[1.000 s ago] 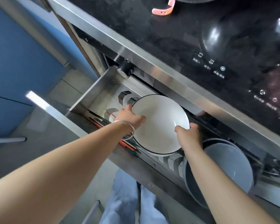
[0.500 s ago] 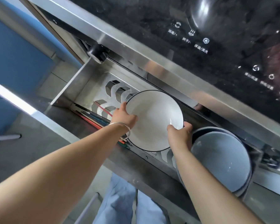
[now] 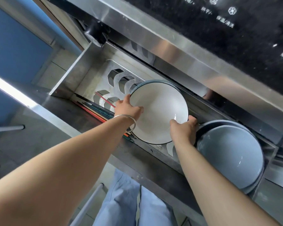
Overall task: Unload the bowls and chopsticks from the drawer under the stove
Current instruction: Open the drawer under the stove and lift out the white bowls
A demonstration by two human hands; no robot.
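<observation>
Bowls are only starting to come out. Both hands clamp a white bowl [image 3: 158, 111] at centre frame: the left hand [image 3: 127, 110] grips its left rim, the right hand [image 3: 184, 130] its lower right rim, inside the open drawer [image 3: 69, 79] under the stove [image 3: 235, 38]. A grey rim shows behind it. Grey bowls [image 3: 230, 157] sit at right, and chopsticks [image 3: 95, 110] lie left of the white bowl. By my reading, nearly everything remains to unload.

A black glass stove top [image 3: 235, 46] with white touch icons overhangs blue cabinet fronts [image 3: 15, 51].
</observation>
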